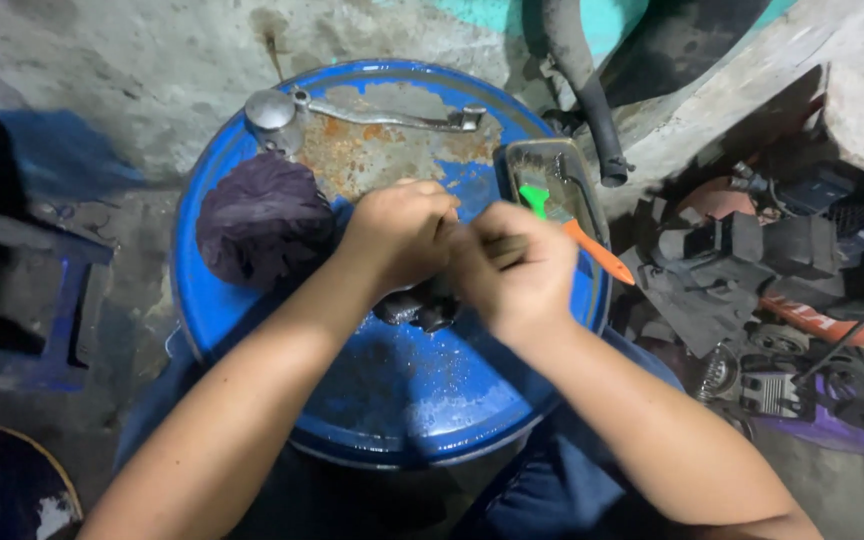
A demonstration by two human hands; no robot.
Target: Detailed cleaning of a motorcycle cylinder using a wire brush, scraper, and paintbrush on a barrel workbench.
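Head view: left hand (399, 232) and right hand (518, 268) both clenched on a dark greasy part (418, 305) over the blue drum (392, 400), used as worktop. Around: purple rag (264, 218), metal lever (372, 112), tray (552, 180) w/ orange-handled tool (600, 252). Part mostly hidden by fingers, shape unclear.

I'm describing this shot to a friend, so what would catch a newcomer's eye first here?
The big blue drum with its rusty top fills the middle. Over it, the left hand and right hand meet on a small dark part. A dark purple rag lies to the left on the lid, and an orange-handled tool sticks out at the right.
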